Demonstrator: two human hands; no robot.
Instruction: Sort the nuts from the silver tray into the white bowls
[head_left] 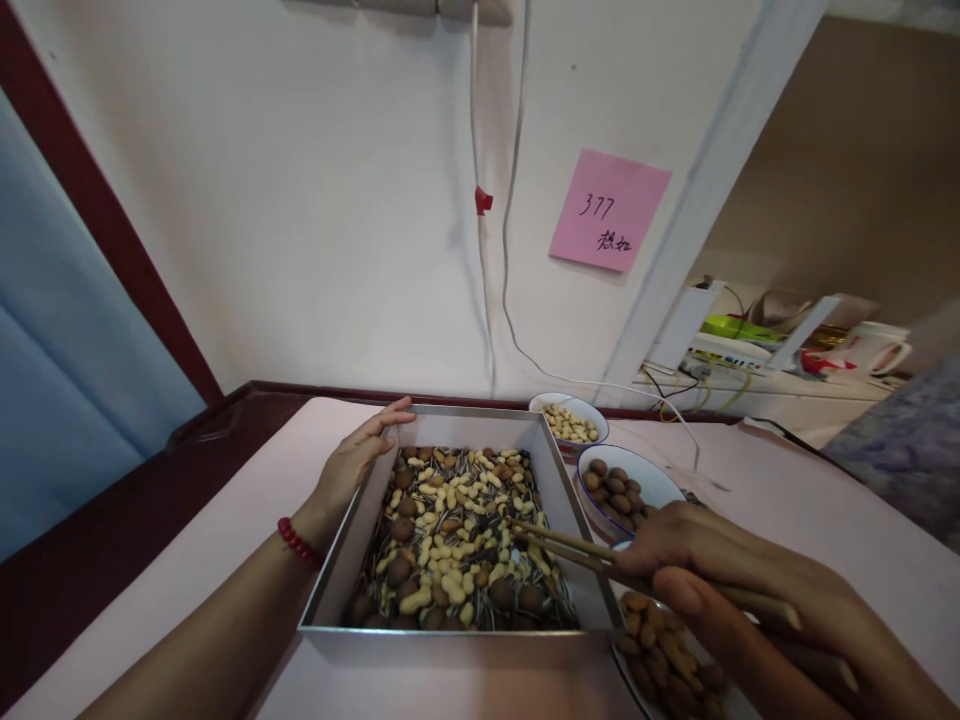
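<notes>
A square box [450,634] in front of me holds a mix of peanuts [442,550], round brown nuts, almonds and striped sunflower seeds. My left hand [367,445] lies along the box's left wall, fingers stretched over its far left corner. In my right hand [720,570] is a pair of wooden chopsticks [574,545], held over the box's right wall. Their tips reach down among the nuts near the right of the middle; whether they pinch anything I cannot tell.
Along the box's right side stand a bowl of peanuts [570,422], a bowl of round brown nuts [615,492] and a bowl of almonds [667,655]. A white cable [600,380] runs down the wall onto the table. A pink note [609,210] is stuck to the wall.
</notes>
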